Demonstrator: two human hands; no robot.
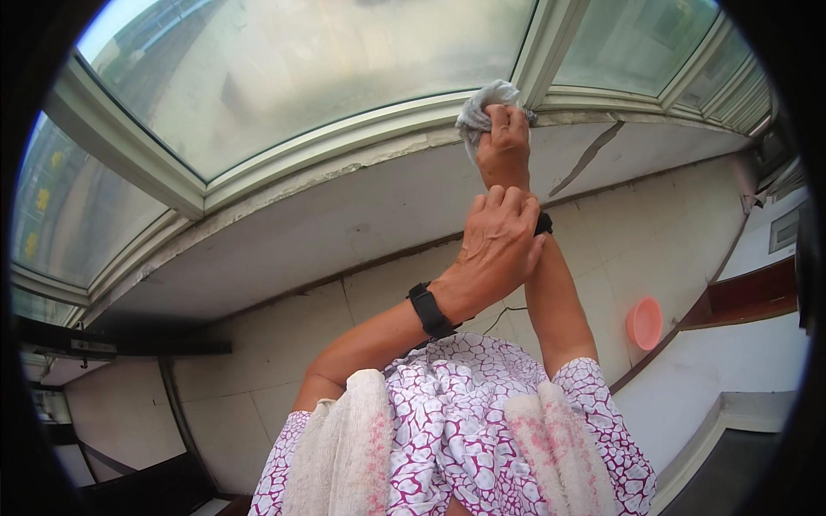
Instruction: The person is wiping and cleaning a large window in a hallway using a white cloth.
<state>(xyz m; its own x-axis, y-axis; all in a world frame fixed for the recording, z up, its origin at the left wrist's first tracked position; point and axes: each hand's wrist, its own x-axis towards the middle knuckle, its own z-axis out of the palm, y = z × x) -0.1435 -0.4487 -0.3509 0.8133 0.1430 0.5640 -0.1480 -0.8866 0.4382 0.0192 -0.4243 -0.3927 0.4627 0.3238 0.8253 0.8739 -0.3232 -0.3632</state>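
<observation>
My right hand (505,145) grips a crumpled grey-white cloth (484,109) against the lower corner of the pale window frame (361,132). My left hand (497,238) lies across my right wrist, its fingers curled over it and its thumb beside a black wrist strap (544,224). The underside of the left palm and the part of the wrist below it are hidden. A second black strap (430,311) circles my left wrist.
Below the frame runs a white sill wall (361,206) with a chipped upper edge and a dark crack-like streak (587,158). A pink plastic basin (644,324) stands on the tiled floor (303,342) at right. A thin dark cable (500,317) shows between my arms.
</observation>
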